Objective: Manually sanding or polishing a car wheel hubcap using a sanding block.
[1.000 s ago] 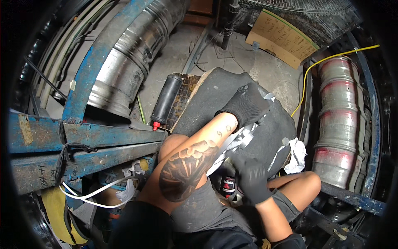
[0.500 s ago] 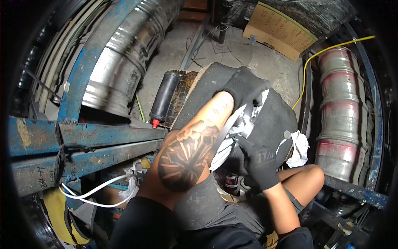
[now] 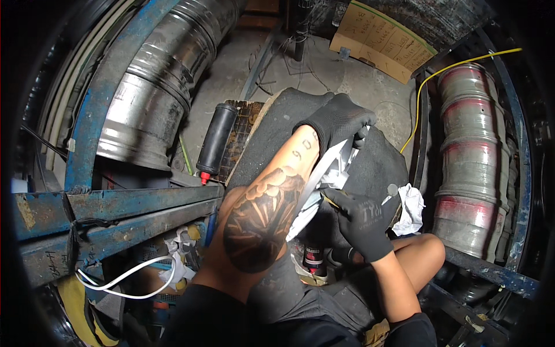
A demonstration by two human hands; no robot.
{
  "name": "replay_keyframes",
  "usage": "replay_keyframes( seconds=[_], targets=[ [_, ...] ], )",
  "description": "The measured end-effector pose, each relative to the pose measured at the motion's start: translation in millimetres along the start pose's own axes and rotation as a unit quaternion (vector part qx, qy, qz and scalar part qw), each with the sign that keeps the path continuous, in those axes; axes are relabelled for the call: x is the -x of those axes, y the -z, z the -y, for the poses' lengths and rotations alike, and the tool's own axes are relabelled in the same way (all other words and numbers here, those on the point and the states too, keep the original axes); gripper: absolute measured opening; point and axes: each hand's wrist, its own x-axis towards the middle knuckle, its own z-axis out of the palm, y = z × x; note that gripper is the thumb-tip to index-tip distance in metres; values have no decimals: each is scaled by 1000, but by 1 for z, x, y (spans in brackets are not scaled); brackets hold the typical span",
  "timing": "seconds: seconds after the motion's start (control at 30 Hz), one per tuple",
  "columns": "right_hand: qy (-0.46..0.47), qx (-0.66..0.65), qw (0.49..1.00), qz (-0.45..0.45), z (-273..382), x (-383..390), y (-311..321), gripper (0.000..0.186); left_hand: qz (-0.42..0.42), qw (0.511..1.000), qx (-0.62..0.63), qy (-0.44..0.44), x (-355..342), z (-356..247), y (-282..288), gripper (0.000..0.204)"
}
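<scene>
My left hand (image 3: 344,122), in a black glove, reaches across the dark grey padded mat (image 3: 289,121). Its fingers curl over the upper end of a long, shiny silver metal piece (image 3: 335,176), which slants down toward my lap. My left forearm covers part of that piece. Close to its middle is my right hand (image 3: 365,222), also black-gloved, with fingers bent and drawn together. A small yellowish bit shows at its fingertips, too small to name. A dark bottle with a red tip (image 3: 313,257) stands between my legs.
A black bottle with a red cap (image 3: 217,141) lies left of the mat. Crumpled white paper (image 3: 410,209) is at the right. Stacked metal wheel rims (image 3: 468,162) line the right side, larger rims (image 3: 141,110) the left. A blue metal frame (image 3: 139,217) juts in from the left.
The whole view has shifted slightly. My right hand's fingers are more bent now, staying close to the metal piece. My left hand keeps its place at the upper end.
</scene>
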Motion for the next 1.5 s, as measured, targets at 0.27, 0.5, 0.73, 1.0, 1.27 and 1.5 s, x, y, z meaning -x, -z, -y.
replay_keyframes(
  seconds=[0.27, 0.5, 0.73, 1.0, 1.27, 1.5],
  targets=[
    [-42, -52, 997, -40, 9, -11, -15, 48, -16, 999, -31, 24, 7, -7, 7, 26],
    [-49, -77, 995, -38, 17, -11, -16, 41, -47, 994, -90, 31, 9, -6, 15, 28],
    [-30, -47, 993, -107, 13, -2, -11, 38, -23, 999, -31, 8, 11, -14, 1, 27],
    [-28, -59, 997, -50, 15, 18, 8, 47, -7, 993, -105, 47, 2, -16, -20, 33],
    [-23, -65, 996, -49, 37, 4, -5, 46, -52, 994, -83, 46, 19, -20, 2, 25],
    [-60, -63, 995, -39, 22, 15, -8, 53, -16, 997, -76, 17, 5, -11, -3, 24]
  ],
)
